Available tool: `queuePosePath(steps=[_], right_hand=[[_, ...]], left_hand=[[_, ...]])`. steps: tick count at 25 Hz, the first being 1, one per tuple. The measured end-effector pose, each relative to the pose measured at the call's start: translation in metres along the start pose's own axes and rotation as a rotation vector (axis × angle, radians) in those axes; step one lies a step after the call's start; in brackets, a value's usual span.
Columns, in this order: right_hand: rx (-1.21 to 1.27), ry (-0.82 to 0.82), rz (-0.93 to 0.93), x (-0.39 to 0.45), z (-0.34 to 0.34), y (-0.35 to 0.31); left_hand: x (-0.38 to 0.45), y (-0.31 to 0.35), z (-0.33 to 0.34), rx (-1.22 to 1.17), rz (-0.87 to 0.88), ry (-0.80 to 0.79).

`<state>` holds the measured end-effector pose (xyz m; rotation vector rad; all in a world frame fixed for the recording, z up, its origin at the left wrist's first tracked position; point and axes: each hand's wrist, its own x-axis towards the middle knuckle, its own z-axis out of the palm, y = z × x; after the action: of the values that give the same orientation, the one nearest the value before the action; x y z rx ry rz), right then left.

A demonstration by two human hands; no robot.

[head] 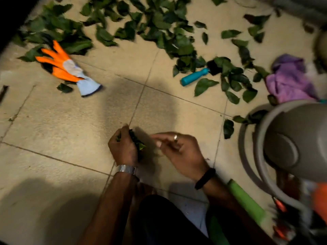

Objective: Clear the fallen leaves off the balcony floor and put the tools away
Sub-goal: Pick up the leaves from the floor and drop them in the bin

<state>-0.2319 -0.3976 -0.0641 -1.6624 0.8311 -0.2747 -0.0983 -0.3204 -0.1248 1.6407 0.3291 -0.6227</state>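
Observation:
Many green leaves (159,23) lie scattered over the far part of the tiled balcony floor (70,129). My left hand (123,147) grips a small bunch of leaves (137,143) low over the floor in the middle. Just right of the bunch is my right hand (178,151), its fingers loosely bent and reaching towards it, holding nothing that I can see. An orange and pale blue glove (65,68) lies at the left. A brush with a teal handle (194,76) lies half under leaves at the right.
A purple cloth (290,80) lies at the far right. A grey bin with its swing lid (292,144) stands at the right edge, a few leaves beside it. A green handle (247,204) and orange-tipped tools (281,207) lie at the lower right.

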Motion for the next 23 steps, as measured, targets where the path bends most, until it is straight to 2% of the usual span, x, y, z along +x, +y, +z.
queuePosePath(steps=[1, 2, 3, 5, 7, 11, 12, 14, 16, 17, 19, 21, 23], right_hand=[[-0.030, 0.145, 0.033, -0.002, -0.026, 0.013], [-0.170, 0.295, 0.082, -0.003, -0.054, 0.030], [-0.411, 0.403, 0.135, -0.005, -0.083, 0.047], [-0.865, 0.470, 0.226, -0.009, -0.126, 0.079], [-0.982, 0.434, 0.215, -0.007, -0.141, 0.104], [-0.838, 0.484, 0.148, 0.003, -0.136, 0.101], [-0.714, 0.514, 0.171, 0.004, -0.131, 0.091], [-0.315, 0.534, 0.254, 0.001, -0.106, 0.063], [0.016, 0.444, 0.233, -0.004, -0.059, 0.037], [0.095, 0.399, 0.194, -0.006, -0.035, 0.028], [0.169, 0.310, 0.126, -0.010, -0.004, 0.018], [0.147, 0.150, 0.107, -0.009, -0.004, 0.013], [-0.024, 0.052, 0.048, 0.001, -0.025, 0.008]], left_hand=[[-0.002, -0.002, 0.007, -0.004, -0.006, -0.037], [-0.006, -0.003, 0.013, -0.022, -0.025, -0.078], [-0.012, -0.005, 0.017, -0.032, -0.051, -0.119], [-0.023, -0.010, 0.022, -0.019, -0.114, -0.196], [-0.028, -0.015, 0.025, 0.019, -0.127, -0.238], [-0.036, -0.015, 0.035, 0.038, -0.114, -0.346], [-0.040, -0.014, 0.038, 0.051, -0.107, -0.378], [-0.046, -0.015, 0.041, 0.083, -0.092, -0.443], [-0.052, -0.017, 0.043, 0.081, -0.085, -0.501], [-0.053, -0.018, 0.044, 0.076, -0.069, -0.519], [-0.052, -0.023, 0.043, 0.089, -0.057, -0.482], [-0.046, -0.025, 0.035, 0.124, -0.035, -0.341], [-0.035, -0.023, 0.025, 0.155, -0.009, -0.211]])
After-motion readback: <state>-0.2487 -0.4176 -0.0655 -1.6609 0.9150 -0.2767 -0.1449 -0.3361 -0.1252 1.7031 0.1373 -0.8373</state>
